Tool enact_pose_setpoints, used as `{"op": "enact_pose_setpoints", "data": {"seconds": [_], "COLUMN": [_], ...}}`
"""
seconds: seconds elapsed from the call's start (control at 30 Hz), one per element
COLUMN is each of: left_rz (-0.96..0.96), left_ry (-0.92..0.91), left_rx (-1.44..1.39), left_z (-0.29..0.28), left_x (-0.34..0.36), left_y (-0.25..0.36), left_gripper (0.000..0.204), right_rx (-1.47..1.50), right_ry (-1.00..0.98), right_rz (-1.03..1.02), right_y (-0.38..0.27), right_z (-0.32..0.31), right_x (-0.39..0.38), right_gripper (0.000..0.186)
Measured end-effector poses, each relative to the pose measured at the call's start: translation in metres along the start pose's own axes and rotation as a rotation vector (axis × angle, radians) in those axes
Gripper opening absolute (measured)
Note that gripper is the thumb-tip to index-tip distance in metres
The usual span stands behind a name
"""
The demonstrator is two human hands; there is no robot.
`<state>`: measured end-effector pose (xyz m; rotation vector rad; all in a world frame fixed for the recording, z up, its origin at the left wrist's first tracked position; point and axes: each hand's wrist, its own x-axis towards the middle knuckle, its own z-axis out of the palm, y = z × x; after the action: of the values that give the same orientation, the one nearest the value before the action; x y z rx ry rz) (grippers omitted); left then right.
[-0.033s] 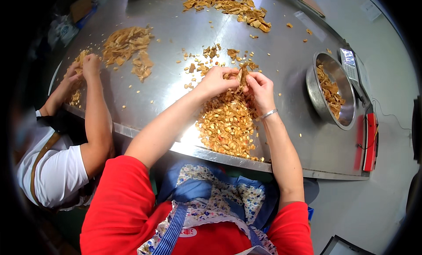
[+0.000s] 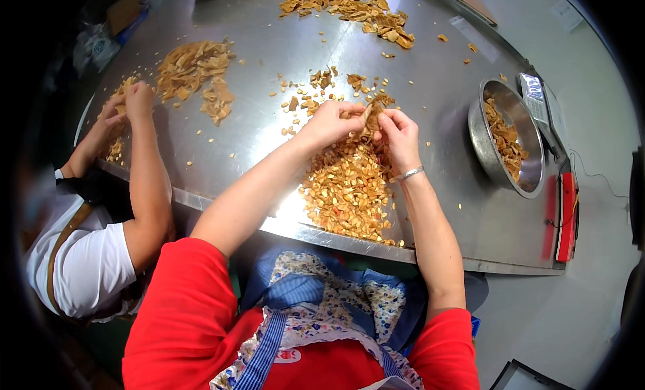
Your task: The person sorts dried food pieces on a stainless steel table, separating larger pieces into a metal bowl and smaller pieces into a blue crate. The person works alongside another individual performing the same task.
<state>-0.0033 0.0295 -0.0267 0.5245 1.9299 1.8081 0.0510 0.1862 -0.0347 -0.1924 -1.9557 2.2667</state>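
Observation:
My left hand (image 2: pixel 334 124) and my right hand (image 2: pixel 401 141) meet over the middle of a steel table (image 2: pixel 255 91). Between their fingertips they pinch a wrinkled brown dried piece (image 2: pixel 371 116), folded and leathery; its exact kind cannot be made out. Just below both hands, a heap of flat yellow-tan seed-like bits (image 2: pixel 346 195) spreads to the table's near edge. Small brown scraps (image 2: pixel 322 77) and loose pale bits lie beyond my fingers. My right wrist wears a silver bracelet (image 2: pixel 408 174).
On the right stands a steel bowl (image 2: pixel 480 135) holding brown pieces, beside a scale with a red side (image 2: pixel 568 215). Brown pieces form piles at the far side (image 2: pixel 349 6) and left (image 2: pixel 191 64). A co-worker's hands (image 2: pixel 131 104) handle pieces at far left.
The brown piece between my fingertips has shifted and turned slightly; my right fingers moved a little. Otherwise the scene looks the same.

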Motion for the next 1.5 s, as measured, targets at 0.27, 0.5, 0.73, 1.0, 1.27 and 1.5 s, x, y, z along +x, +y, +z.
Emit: {"op": "enact_pose_setpoints", "data": {"seconds": [0.27, 0.5, 0.73, 1.0, 1.27, 1.5], "left_rz": [-0.2, 0.259, -0.119, -0.109, -0.279, -0.265], "left_ry": [-0.052, 0.266, -0.073, 0.075, -0.146, 0.277], "left_rx": [-0.122, 0.465, -0.33, -0.968, -0.728, -0.819], "left_z": [-0.005, -0.004, -0.002, -0.026, -0.006, -0.032], "left_x": [0.001, 0.001, -0.006, 0.003, -0.005, 0.009], "left_y": [0.004, -0.003, 0.011, 0.022, 0.013, 0.011], "left_gripper": [0.017, 0.031, 0.024, 0.018, 0.013, 0.019], "right_rx": [0.006, -0.277, -0.547, -0.701, -0.808, -1.063], "right_ry": [0.099, 0.172, 0.077, 0.191, 0.212, 0.301], "right_rz": [-0.015, -0.466, -0.616, -0.295, -0.558, -0.477], "right_y": [-0.007, -0.008, -0.012, -0.006, -0.009, 0.012], "right_z": [-0.006, -0.003, 0.01, -0.003, 0.009, -0.03], "right_x": [0.002, 0.002, -0.009, -0.005, -0.007, 0.014], "right_gripper": [0.011, 0.01, 0.017, 0.022, 0.018, 0.008]}}
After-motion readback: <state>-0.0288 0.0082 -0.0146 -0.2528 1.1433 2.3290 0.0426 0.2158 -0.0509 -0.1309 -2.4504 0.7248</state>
